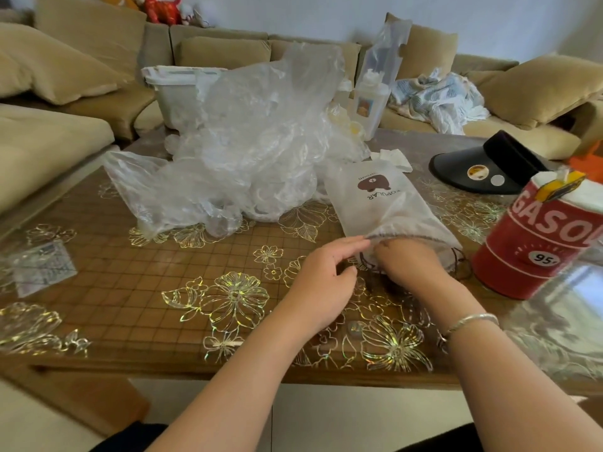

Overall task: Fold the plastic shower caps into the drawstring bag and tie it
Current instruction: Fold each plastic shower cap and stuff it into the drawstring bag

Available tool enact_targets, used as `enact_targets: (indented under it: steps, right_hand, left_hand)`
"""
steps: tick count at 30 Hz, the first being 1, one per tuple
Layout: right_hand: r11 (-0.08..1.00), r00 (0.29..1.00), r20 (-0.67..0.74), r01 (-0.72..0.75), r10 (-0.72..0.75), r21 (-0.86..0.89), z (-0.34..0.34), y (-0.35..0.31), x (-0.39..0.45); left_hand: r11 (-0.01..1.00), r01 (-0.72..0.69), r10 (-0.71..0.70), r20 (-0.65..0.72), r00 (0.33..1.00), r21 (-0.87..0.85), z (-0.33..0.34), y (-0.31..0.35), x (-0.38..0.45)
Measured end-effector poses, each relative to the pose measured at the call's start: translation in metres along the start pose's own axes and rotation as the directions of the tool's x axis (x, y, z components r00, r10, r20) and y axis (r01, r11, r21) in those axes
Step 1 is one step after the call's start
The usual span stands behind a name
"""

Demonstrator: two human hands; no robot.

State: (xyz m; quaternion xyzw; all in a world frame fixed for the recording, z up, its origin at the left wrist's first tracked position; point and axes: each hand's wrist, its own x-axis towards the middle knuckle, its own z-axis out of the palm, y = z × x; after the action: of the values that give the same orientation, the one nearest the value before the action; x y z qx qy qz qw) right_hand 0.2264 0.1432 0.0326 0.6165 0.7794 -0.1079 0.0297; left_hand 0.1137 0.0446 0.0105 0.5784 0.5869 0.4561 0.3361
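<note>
Both hands work the bag's (pixel 381 203) near mouth: left hand (pixel 321 282) pinches its rim, right hand (pixel 411 261) reaches inside, grip unclear. Bag runs toward twelve; caps (pixel 235 151) heap at eleven on the bench (pixel 130 282).

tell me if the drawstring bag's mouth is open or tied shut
Open. The right hand is inside the mouth of the drawstring bag while the left hand holds its rim; the cord hangs loose.

A single wide-angle head-worn view looks forward and down from just above the person's forearms, close over the near edge of the table (pixel 107 265), facing across it toward the sofa (pixel 98 57) along the far wall.
</note>
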Motion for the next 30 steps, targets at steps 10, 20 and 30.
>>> enact_targets:
  steps: [10,20,30]
  right_hand:
    - [0.891,0.852,-0.514,0.304,-0.097,0.336,-0.006,0.033,-0.059]
    - [0.727,0.81,-0.553,0.498,-0.196,0.472,-0.005,-0.037,-0.06]
    - [0.595,0.645,-0.554,0.745,-0.526,0.303,0.014,-0.132,-0.041]
  left_hand:
    - [0.999,0.037,-0.035,0.041,0.999,-0.033,0.01,0.009,0.001]
    - [0.985,0.082,-0.12,-0.264,0.957,-0.15,-0.061,0.007,-0.031]
    - [0.975,0.117,-0.21,-0.593,0.778,-0.191,-0.141,-0.015,-0.063]
